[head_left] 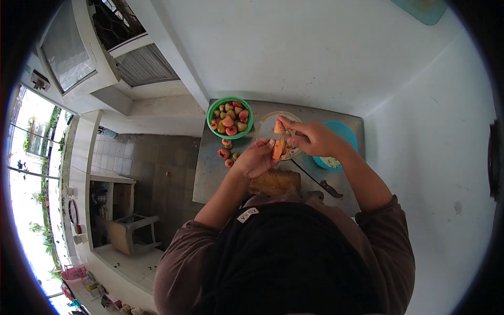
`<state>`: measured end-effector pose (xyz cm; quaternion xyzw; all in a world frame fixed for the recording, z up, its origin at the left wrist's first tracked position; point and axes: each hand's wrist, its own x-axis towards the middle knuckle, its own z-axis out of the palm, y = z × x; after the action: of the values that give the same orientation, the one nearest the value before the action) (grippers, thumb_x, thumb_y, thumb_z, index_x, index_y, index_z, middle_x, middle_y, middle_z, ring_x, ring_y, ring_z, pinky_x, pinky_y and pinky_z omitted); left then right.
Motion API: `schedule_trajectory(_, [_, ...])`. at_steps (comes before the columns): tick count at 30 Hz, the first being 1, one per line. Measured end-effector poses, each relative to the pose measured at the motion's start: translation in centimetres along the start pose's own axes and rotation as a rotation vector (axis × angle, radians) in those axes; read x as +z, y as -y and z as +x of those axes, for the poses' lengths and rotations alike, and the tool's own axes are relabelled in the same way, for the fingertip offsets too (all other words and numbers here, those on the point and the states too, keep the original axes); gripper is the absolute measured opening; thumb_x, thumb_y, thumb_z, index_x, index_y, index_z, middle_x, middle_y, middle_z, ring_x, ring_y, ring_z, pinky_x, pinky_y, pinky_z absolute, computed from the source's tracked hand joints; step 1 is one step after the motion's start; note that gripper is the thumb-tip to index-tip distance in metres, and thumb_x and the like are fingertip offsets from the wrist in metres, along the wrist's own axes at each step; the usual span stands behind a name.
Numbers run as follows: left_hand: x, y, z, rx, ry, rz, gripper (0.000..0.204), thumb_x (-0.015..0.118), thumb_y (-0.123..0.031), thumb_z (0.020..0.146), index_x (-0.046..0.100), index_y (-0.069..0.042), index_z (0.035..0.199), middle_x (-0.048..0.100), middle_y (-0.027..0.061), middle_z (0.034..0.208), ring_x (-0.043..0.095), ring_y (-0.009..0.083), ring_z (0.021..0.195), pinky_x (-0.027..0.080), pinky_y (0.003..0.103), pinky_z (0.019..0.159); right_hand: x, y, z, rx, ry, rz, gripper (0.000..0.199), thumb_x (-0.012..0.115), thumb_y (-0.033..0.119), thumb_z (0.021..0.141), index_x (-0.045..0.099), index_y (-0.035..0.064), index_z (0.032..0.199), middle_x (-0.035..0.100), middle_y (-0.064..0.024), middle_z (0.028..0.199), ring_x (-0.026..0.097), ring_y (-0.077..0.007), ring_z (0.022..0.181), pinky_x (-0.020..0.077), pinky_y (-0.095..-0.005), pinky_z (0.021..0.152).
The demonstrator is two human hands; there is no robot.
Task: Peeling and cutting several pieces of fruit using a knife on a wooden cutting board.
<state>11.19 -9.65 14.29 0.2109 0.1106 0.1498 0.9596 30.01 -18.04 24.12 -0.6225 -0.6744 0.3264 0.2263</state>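
Note:
A long orange piece, perhaps carrot (281, 144), is held upright over a plate (266, 119) with scraps on it. My left hand (257, 159) is closed round its near end. My right hand (315, 137) has its fingers at the far end, with the thumb bent in beside the piece. Whether the orange is one piece or two, I cannot tell. Just right of the plate, partly behind my right wrist, stands a blue bowl (350, 137) with pale shreds in it. A knife (328, 188) lies nearer me, beside a brown wooden chopping board (275, 182).
At the far left of the metal table (210, 178) a green basket (216, 132) holds many red and green rose apples. Several loose rose apples (224, 153) lie near it. White walls (315, 58) border the table's far and right sides. A chair (126, 231) stands to the left.

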Motion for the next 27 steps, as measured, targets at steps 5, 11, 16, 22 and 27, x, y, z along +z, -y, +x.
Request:
schedule_trajectory(5, [-0.7, -0.4, -0.3, -0.088, 0.054, 0.099, 0.028, 0.045, -0.013, 0.092, 0.044, -0.002, 0.117, 0.054, 0.0114, 0.109, 0.057, 0.0196, 0.097, 0.05, 0.029, 0.076, -0.6, 0.4, -0.2, 0.076, 0.075, 0.024, 0.055, 0.055, 0.023, 0.084, 0.034, 0.0214, 0.135, 0.062, -0.0122, 0.073, 0.054, -0.0206, 0.054, 0.0424, -0.0307, 0.059])
schedule_trajectory(11, [1.1, -0.1, -0.5, -0.06, 0.06, 0.064, 0.03, 0.047, -0.014, 0.091, 0.045, -0.001, 0.118, 0.054, 0.0085, 0.106, 0.057, 0.0143, 0.09, 0.049, 0.026, 0.073, 0.0, -1.4, 0.0, -0.1, -0.04, 0.004, 0.055, 0.057, 0.016, 0.083, 0.036, 0.0237, 0.134, 0.057, -0.0092, 0.068, 0.034, -0.0122, 0.051, 0.0361, -0.0261, 0.052])
schedule_trajectory(16, [-0.5, -0.1, -0.6, -0.106, 0.052, 0.124, 0.032, 0.046, -0.013, 0.091, 0.041, -0.002, 0.12, 0.053, 0.0109, 0.112, 0.056, 0.0205, 0.099, 0.048, 0.028, 0.077, 0.2, -1.3, -0.4, -0.039, 0.034, 0.144, 0.048, 0.057, 0.015, 0.083, 0.044, 0.022, 0.129, 0.064, -0.0101, 0.084, 0.039, -0.0106, 0.054, 0.0384, -0.0243, 0.055])
schedule_trajectory(22, [0.3, -0.3, -0.6, -0.074, 0.169, 0.076, 0.036, 0.047, -0.014, 0.091, 0.04, -0.004, 0.125, 0.052, 0.0057, 0.111, 0.054, 0.0138, 0.098, 0.046, 0.027, 0.081, -0.2, -0.6, 0.2, 0.003, 0.042, 0.078, 0.043, 0.056, 0.013, 0.084, 0.047, 0.0184, 0.127, 0.065, -0.0098, 0.09, 0.048, -0.0102, 0.065, 0.0418, -0.0215, 0.065])
schedule_trajectory(27, [0.0, 0.1, -0.3, -0.079, 0.203, 0.024, 0.037, 0.046, -0.016, 0.091, 0.039, -0.004, 0.125, 0.054, 0.0082, 0.11, 0.056, 0.0156, 0.096, 0.047, 0.026, 0.077, 1.4, -3.7, 1.3, -0.161, -0.17, 0.069, 0.041, 0.054, 0.014, 0.086, 0.047, 0.0193, 0.126, 0.064, -0.0108, 0.086, 0.052, -0.0162, 0.062, 0.043, -0.0264, 0.062])
